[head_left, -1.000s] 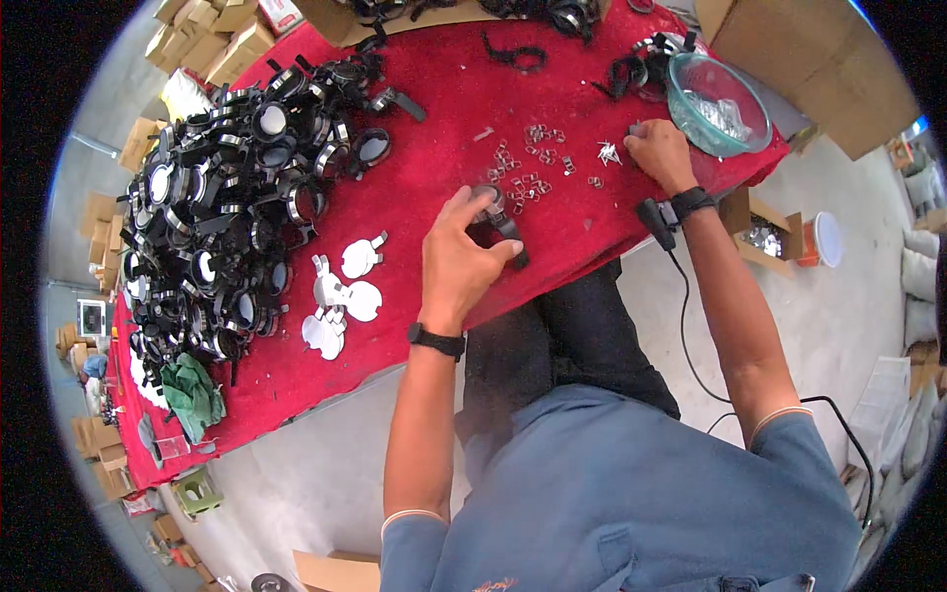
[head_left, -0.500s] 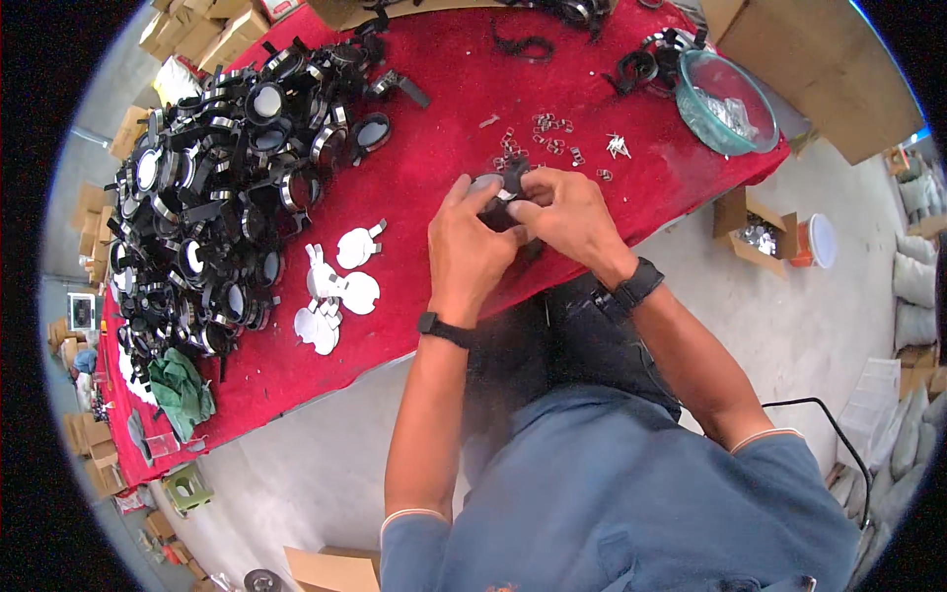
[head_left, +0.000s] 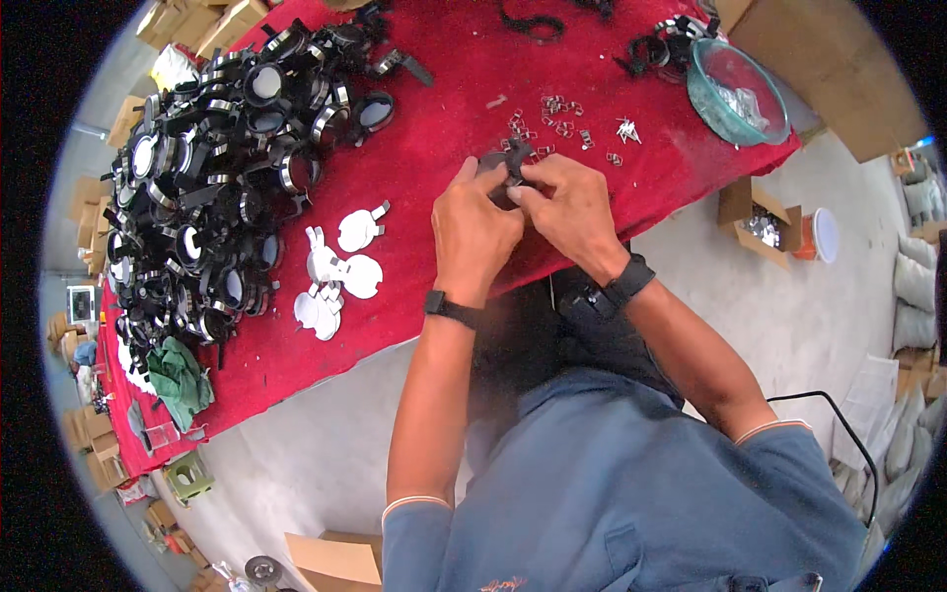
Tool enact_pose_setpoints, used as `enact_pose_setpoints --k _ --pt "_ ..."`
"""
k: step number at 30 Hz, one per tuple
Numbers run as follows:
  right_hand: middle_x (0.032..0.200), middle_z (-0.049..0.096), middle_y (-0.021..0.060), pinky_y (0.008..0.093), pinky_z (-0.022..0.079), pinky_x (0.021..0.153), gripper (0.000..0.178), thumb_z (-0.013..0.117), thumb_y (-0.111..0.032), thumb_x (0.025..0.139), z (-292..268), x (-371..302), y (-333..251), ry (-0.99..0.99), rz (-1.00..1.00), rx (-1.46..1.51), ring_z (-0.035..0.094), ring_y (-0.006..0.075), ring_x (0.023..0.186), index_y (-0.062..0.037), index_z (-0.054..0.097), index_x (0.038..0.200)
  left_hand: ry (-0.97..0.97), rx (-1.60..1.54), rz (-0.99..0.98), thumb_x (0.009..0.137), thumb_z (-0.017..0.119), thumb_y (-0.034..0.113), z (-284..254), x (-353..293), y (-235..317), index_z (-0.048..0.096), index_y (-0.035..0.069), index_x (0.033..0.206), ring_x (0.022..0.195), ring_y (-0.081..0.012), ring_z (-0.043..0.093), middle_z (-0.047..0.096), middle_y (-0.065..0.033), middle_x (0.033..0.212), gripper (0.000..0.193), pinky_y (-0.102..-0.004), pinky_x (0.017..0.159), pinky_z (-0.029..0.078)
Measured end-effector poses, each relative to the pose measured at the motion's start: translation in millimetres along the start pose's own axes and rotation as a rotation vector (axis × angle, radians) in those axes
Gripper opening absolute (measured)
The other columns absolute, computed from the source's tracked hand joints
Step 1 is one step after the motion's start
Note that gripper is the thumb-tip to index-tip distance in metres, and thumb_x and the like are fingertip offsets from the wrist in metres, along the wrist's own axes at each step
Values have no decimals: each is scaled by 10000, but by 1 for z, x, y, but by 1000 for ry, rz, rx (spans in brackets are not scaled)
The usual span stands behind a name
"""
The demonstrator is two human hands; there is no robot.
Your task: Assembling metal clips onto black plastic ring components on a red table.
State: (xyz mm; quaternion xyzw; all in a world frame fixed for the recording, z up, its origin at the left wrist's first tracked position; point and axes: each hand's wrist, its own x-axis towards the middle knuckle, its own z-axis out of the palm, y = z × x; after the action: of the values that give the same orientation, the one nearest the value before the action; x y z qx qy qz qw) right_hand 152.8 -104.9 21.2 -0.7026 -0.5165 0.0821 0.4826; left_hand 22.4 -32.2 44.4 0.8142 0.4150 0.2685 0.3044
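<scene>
Close to the table's front edge, my left hand (head_left: 475, 229) and my right hand (head_left: 574, 212) are both closed on one black-strapped watch (head_left: 517, 156). A curled piece of its strap stands up between the fingers. My left fingers grip the round dark part, and my right thumb and index finger pinch the strap side; the fingers hide much of it. Just beyond it lie several small metal clips (head_left: 562, 115) and a small bunch of thin white pins (head_left: 627, 130). White round discs with tabs (head_left: 363, 276) lie to the left of my left hand.
A big heap of black-strapped watches (head_left: 212, 197) covers the left of the red cloth (head_left: 434, 128). A green translucent bowl (head_left: 725, 123) with plastic bags stands at the far right. Green cloth (head_left: 180, 385) lies at the near left. On the floor are an open carton (head_left: 742, 212) and a bucket (head_left: 819, 235).
The view has shifted slightly. Both hands still hold the watch; the right fingers have shifted on the strap, and its curled end now shows more upright.
</scene>
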Motion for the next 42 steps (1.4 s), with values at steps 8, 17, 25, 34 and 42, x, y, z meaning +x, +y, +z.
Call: enact_pose_setpoints --k 8,17,25,34,42 --pt "916 763 169 421 579 763 155 792 -95 875 -22 -10 21 -98 -36 74 754 338 854 -4 804 999 -76 -15 -20 635 974 221 -6 -3 -10 765 49 1308 1335 -382 658 588 -328 1491 726 -396 1136 516" --pt "930 772 175 378 577 775 137 782 -104 926 -94 -4 66 186 51 88 755 321 846 -2 785 1018 -440 -1020 -49 699 882 -60 -43 9 -31 571 -104 1481 1514 -314 476 368 -212 1712 843 -449 1264 378" --pt "1188 692 174 476 577 916 364 665 29 880 -150 27 120 520 -99 -607 675 388 1047 4 664 1243 -30 -320 237 796 846 -54 -122 106 -25 648 -22 1422 1349 -240 609 612 -121 1500 657 -385 1193 455" --pt "988 724 125 442 604 756 96 708 -21 919 -118 17 139 548 -30 -298 734 343 873 -35 748 1006 638 1115 7 993 712 457 -241 237 -86 515 11 1543 1467 -568 390 417 -460 1523 734 -597 1250 296" --pt "961 724 117 439 604 751 76 709 -33 919 -118 15 142 511 29 -319 735 333 856 -44 752 981 71 545 609 904 721 63 -19 252 15 634 -8 1351 1326 -438 590 665 -247 1369 461 -517 1153 458"
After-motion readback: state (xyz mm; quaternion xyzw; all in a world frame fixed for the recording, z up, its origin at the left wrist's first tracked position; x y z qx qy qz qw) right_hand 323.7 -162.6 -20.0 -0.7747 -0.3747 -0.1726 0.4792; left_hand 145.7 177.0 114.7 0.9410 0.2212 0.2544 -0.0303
